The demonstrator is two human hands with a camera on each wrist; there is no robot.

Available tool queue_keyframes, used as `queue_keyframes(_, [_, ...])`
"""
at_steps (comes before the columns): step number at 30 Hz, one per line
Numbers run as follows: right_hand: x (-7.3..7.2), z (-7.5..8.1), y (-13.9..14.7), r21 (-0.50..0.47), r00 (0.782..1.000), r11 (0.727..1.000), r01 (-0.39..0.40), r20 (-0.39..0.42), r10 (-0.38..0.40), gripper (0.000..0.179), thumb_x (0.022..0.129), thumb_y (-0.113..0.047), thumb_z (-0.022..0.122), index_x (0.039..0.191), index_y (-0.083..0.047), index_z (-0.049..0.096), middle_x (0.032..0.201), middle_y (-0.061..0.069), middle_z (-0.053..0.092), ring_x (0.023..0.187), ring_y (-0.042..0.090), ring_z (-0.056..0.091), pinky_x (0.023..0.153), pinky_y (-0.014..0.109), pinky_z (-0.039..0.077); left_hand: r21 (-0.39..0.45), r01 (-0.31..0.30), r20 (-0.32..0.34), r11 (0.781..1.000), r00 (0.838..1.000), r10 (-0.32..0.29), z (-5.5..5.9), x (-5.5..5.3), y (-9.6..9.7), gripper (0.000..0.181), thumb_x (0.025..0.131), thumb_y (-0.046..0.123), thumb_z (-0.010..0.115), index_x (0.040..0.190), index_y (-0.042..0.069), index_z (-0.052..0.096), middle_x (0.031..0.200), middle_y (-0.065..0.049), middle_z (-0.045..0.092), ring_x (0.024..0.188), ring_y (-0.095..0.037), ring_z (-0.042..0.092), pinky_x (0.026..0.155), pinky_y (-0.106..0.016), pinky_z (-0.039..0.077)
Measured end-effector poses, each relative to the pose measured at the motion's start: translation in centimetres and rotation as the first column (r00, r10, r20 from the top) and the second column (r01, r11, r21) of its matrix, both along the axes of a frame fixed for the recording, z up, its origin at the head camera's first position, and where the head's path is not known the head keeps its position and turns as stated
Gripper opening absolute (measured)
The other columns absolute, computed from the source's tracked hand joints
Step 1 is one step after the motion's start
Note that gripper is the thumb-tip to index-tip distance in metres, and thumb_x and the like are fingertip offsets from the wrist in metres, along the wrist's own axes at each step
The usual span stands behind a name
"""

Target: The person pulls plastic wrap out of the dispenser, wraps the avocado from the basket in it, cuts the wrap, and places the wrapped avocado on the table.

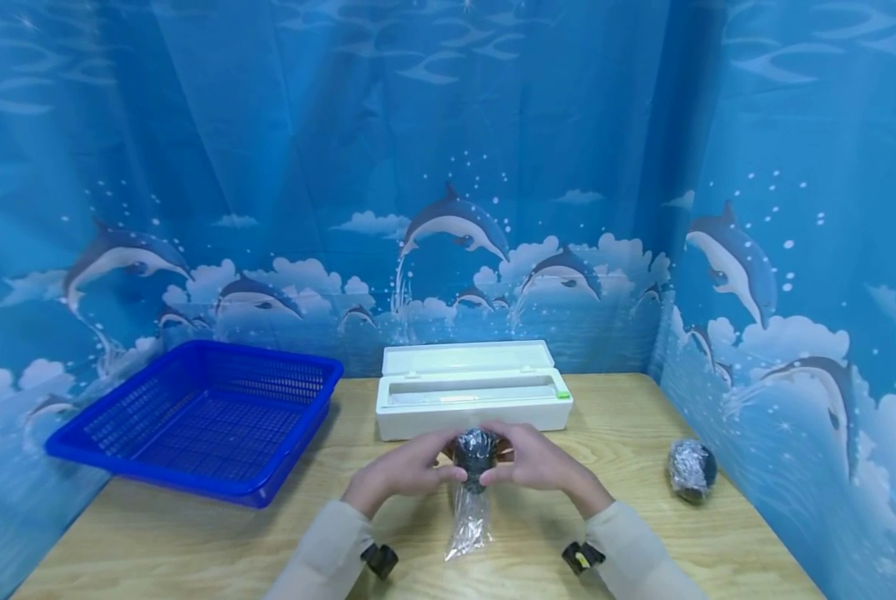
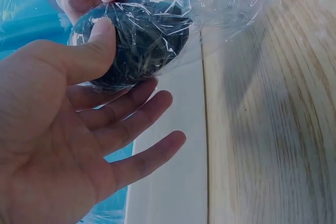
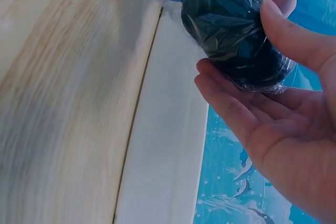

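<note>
Both hands hold a dark, egg-shaped object (image 1: 475, 450) in clear plastic film, above the table in front of the white box; its exact kind cannot be told. My left hand (image 1: 417, 467) pinches it from the left, thumb on its near face and fingertips behind. From the other side my right hand (image 1: 530, 461) grips it with thumb and fingers. A loose tail of clear film (image 1: 468, 525) hangs from it toward me. In the right wrist view the dark object (image 3: 231, 35) looks smooth under creased film. The left wrist view shows crinkled film (image 2: 157, 24) around it.
A white box (image 1: 473, 422) with its lid raised stands behind the hands. To the left is a blue plastic basket (image 1: 267, 467). A second dark round object partly covered in film (image 1: 690, 469) lies at the right. A dolphin-print curtain (image 1: 448, 167) encloses the wooden table (image 1: 192, 550).
</note>
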State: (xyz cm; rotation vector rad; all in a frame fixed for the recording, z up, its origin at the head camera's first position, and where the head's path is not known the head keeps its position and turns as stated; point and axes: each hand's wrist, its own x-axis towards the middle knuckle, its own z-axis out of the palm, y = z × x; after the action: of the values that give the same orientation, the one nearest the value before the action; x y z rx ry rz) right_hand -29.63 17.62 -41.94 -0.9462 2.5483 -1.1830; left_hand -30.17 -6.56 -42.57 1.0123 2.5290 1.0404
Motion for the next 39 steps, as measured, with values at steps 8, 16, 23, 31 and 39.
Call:
queue_keyframes(8, [0.1, 0.4, -0.2, -0.059, 1.0, 0.998, -0.024, 0.012, 0.025, 0.068, 0.088, -0.011, 0.079, 0.146, 0.007, 0.048, 0.139, 0.026, 0.062, 0.119, 0.037, 0.068, 0.101, 0.041, 0.059, 0.038, 0.027, -0.058, 0.999, 0.998, -0.025, 0.2, 0.1, -0.1, 0.048, 0.1, 0.023, 0.066, 0.142, 0.003, 0.055, 0.127, -0.009, 0.07, 0.118, -0.024, 0.067, 0.108, -0.05, 0.052])
queue_keyframes(16, [0.3, 0.6, -0.4, -0.048, 0.998, 0.999, 0.003, -0.069, -0.006, 0.069, 0.086, -0.011, 0.081, 0.145, 0.006, 0.05, 0.137, 0.024, 0.064, 0.119, 0.036, 0.068, 0.101, 0.041, 0.059, 0.04, 0.011, -0.098, 0.999, 0.995, -0.007, 0.6, 0.4, -0.1, 0.046, 0.099, 0.022, 0.066, 0.139, 0.001, 0.054, 0.125, -0.011, 0.069, 0.115, -0.024, 0.067, 0.107, -0.049, 0.054])
queue_keyframes(23, [0.8, 0.8, -0.9, -0.094, 0.985, 0.989, 0.114, -0.118, -0.125, 0.072, 0.074, -0.001, 0.087, 0.139, -0.001, 0.056, 0.136, 0.021, 0.065, 0.121, 0.038, 0.067, 0.101, 0.045, 0.059, 0.083, 0.014, -0.152, 0.996, 0.988, -0.001, 0.8, 0.4, -0.3, 0.059, 0.095, 0.017, 0.071, 0.146, 0.003, 0.045, 0.136, -0.013, 0.06, 0.116, -0.024, 0.063, 0.098, -0.037, 0.058])
queue_keyframes(31, [1.0, 0.8, -1.5, -0.138, 0.971, 0.978, 0.156, -0.162, -0.177, 0.075, 0.068, 0.008, 0.087, 0.136, -0.002, 0.056, 0.135, 0.02, 0.065, 0.122, 0.039, 0.066, 0.102, 0.048, 0.058, 0.071, -0.041, -0.154, 0.997, 0.987, 0.051, 1.0, 0.3, -0.2, 0.066, 0.092, 0.017, 0.075, 0.151, 0.013, 0.045, 0.138, -0.008, 0.058, 0.119, -0.019, 0.06, 0.094, -0.026, 0.057])
queue_keyframes(39, [1.2, 0.4, -1.7, -0.085, 0.976, 0.988, 0.132, -0.16, -0.144, 0.081, 0.073, 0.005, 0.085, 0.146, -0.001, 0.051, 0.145, 0.019, 0.058, 0.129, 0.036, 0.063, 0.106, 0.042, 0.055, 0.073, -0.013, -0.21, 0.997, 0.977, 0.028, 0.8, 0.5, -0.4, 0.061, 0.09, 0.014, 0.076, 0.146, 0.012, 0.052, 0.135, -0.008, 0.062, 0.116, -0.02, 0.061, 0.092, -0.027, 0.057])
